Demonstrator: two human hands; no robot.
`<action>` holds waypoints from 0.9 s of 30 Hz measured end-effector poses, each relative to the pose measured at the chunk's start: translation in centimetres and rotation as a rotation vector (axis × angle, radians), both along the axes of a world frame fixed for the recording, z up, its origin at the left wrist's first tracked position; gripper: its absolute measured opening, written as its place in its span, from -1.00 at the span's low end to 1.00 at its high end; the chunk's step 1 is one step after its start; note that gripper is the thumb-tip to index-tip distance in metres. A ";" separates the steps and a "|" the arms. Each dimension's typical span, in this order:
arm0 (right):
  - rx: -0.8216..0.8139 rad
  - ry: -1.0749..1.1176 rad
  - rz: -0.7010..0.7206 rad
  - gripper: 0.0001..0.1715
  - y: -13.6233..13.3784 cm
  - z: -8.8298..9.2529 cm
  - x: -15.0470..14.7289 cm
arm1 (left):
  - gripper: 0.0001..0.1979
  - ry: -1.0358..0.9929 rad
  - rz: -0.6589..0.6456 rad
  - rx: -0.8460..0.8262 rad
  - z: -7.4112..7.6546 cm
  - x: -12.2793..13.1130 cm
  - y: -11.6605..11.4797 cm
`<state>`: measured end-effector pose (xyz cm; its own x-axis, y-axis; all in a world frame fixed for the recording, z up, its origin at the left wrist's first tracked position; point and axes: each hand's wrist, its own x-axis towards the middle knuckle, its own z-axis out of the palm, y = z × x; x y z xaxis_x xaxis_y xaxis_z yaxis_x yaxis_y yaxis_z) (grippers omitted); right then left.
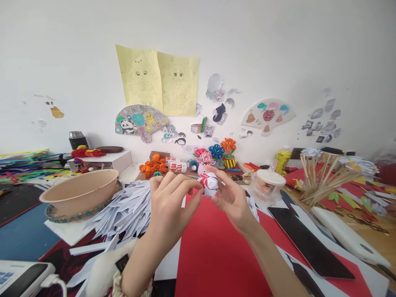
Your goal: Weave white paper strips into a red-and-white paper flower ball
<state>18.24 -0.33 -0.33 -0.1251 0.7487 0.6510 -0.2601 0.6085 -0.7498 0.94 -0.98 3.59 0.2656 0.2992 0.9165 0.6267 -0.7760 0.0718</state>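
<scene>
Between my hands, above a red sheet of paper (216, 247), is a small red and white folded paper piece (209, 183). My right hand (230, 196) is curled around its right side, with fingers on top and thumb below. On the left edge, the thumb and forefinger of my left hand (173, 198) pinch the same piece. Some of the piece is covered by my fingers. Beside my left forearm lies a heap of white paper strips (123, 210).
A beige basin (80, 189) stands on the left. At right are a black phone (309, 239), a white power bank (349, 235), a lidded cup (270, 181) and a bundle of wooden sticks (318, 177). Colourful flower crafts (216, 154) line the back by the wall.
</scene>
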 end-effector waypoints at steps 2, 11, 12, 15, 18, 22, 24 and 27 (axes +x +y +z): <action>0.010 -0.010 -0.002 -0.39 0.1 0.0 0.1 | -0.86 0.004 -0.003 0.007 0.0 -0.1 0.1; 0.055 -0.023 -0.055 -0.39 0.0 -0.1 -0.4 | -0.84 0.012 0.071 0.137 -0.5 0.4 0.2; 0.062 -0.030 -0.064 -0.40 0.0 -0.1 -0.5 | -0.84 0.014 0.090 0.154 -0.5 0.5 0.2; 0.082 -0.036 -0.088 -0.40 0.1 -0.1 -0.6 | -0.83 0.002 0.123 0.189 -0.8 0.7 0.2; 0.066 -0.004 -0.095 -0.39 0.2 0.0 -0.6 | -0.87 -0.045 0.109 0.165 -0.9 0.9 0.1; 0.033 0.043 -0.082 -0.38 0.0 0.1 -0.5 | -0.91 -0.071 0.080 0.134 -0.9 1.1 -0.2; 0.030 0.055 -0.075 -0.38 -0.1 0.1 -0.5 | -0.91 -0.083 0.079 0.154 -1.0 1.2 -0.3; 0.031 0.070 -0.079 -0.38 0.0 -0.1 -0.5 | -0.91 -0.114 0.087 0.169 -1.0 1.3 -0.4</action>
<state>17.78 -0.31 -0.38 -0.0197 0.7338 0.6791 -0.2615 0.6518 -0.7119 2.19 -1.36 2.57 0.1376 0.1560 0.9781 0.6874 -0.7260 0.0191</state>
